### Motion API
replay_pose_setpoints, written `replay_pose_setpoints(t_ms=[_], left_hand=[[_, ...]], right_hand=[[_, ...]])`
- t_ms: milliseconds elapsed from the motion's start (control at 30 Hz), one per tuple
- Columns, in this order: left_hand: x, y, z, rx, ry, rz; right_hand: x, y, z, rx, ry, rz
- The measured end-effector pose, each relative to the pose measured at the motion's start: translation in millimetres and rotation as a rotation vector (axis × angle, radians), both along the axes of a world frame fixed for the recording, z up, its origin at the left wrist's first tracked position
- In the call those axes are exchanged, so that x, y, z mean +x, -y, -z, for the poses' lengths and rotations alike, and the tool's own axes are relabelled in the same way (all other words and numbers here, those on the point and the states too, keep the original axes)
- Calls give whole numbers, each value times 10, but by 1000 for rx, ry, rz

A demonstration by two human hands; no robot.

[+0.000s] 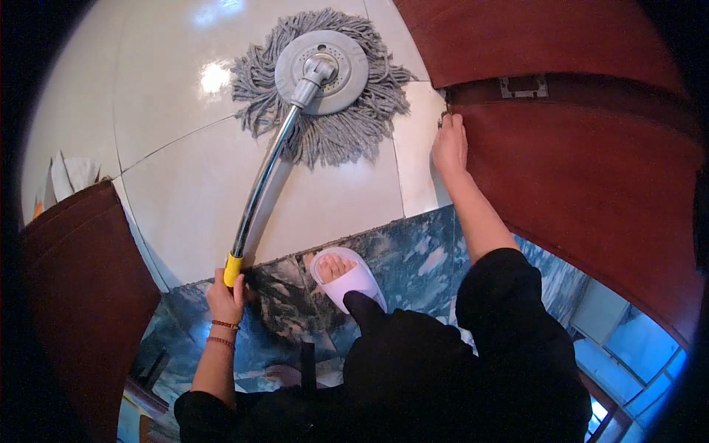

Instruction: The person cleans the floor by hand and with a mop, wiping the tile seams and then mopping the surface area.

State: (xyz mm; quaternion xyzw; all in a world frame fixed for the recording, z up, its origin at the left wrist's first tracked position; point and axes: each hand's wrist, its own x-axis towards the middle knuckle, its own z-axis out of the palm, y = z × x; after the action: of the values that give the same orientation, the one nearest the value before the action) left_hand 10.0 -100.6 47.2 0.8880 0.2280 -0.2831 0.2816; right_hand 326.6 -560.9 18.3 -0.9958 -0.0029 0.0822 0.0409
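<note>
My left hand (224, 296) is closed around the mop handle at its yellow plastic collar (234, 268). From there a chrome metal pole (260, 191), bent by the lens, runs up to a round grey plastic mop head (352, 72). Its grey yarn strands (338, 141) fan out over the cream floor tiles (183, 160). My right hand (451, 145) is at the edge of a red-brown door frame (565, 166), fingers bent and pointing away from me. The fingertips are partly hidden, so I cannot tell whether they grip anything.
A metal strike plate (523, 87) sits in the frame's dark recess. Another red-brown panel (83, 266) stands at left, with a white object (75, 174) behind it. My foot in a pale slipper (354, 279) rests on a dark marbled threshold (426, 249).
</note>
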Motion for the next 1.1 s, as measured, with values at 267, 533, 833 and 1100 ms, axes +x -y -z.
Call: replay_pose_setpoints(t_ms=[267,533,833,1100], left_hand=[[-528,-207,462,254,338,621],[378,193,-213,270,370,572],[-112,-20,63,303,430,642],[-580,-206,546,351,506,765]], right_hand=[[29,-29,3,-24,26,-5],[-93,-40,68,-18,42,10],[-212,-87,-41,-54,-43,75],[-72,-25,33,-43,89,-33]])
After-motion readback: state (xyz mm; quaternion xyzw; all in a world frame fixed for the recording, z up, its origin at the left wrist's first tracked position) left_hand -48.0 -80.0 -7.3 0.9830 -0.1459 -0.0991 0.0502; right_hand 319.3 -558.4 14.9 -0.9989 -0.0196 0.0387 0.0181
